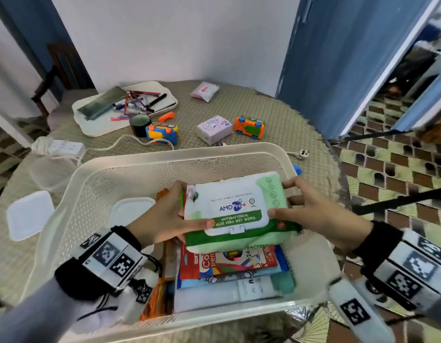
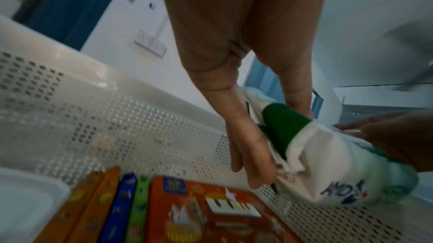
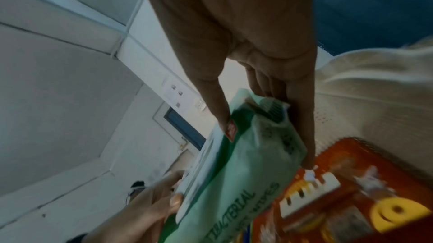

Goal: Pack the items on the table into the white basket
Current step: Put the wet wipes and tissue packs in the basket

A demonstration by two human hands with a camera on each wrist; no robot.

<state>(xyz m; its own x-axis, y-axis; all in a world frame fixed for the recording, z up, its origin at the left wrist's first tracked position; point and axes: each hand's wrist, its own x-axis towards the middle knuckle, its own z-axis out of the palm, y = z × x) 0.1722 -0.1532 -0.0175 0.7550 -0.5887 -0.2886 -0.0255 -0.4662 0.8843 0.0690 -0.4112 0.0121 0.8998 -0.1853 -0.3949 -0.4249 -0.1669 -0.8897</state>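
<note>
We hold the wipes pack [image 1: 233,211] over the basket [image 1: 73,191], left hand [image 1: 162,216] pinching its 9 o'clock end, right hand [image 1: 313,214] its 3 o'clock end. It seems soft, rather heavy and slippery; the ends are best to hold.

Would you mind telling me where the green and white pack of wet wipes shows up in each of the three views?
Head: the green and white pack of wet wipes sits centre, between the left hand and right hand, over the white perforated basket.
Left wrist: lower right, its end pinched.
Right wrist: lower centre.
Shared landmark: the orange piano-picture box below it shows in both wrist views.
</note>
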